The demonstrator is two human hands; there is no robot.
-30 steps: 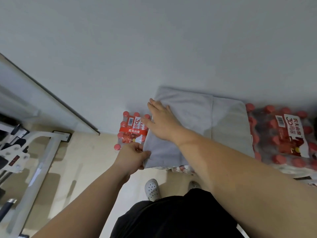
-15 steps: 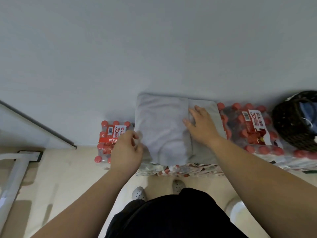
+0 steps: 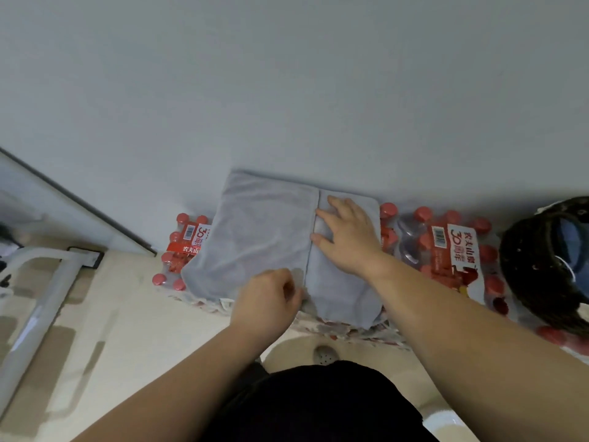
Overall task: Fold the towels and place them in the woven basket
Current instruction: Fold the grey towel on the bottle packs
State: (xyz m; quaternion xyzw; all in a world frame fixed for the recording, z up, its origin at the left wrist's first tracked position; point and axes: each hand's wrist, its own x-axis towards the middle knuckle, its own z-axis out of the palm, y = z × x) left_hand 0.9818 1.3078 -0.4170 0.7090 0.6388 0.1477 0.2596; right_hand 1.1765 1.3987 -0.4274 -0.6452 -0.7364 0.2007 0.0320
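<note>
Right hand (image 3: 349,239) flat on gray towel (image 3: 261,237); left hand (image 3: 271,298) pinches its near edge; woven basket (image 3: 538,269) cut off at right

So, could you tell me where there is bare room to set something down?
Free: the bottle pack between grey towel and woven basket. Left of the towel only a narrow pack strip shows. Left hand and right hand crowd the towel.

Bottle packs (image 3: 446,250) bear the grey towel (image 3: 261,237) and woven basket (image 3: 535,269).
</note>
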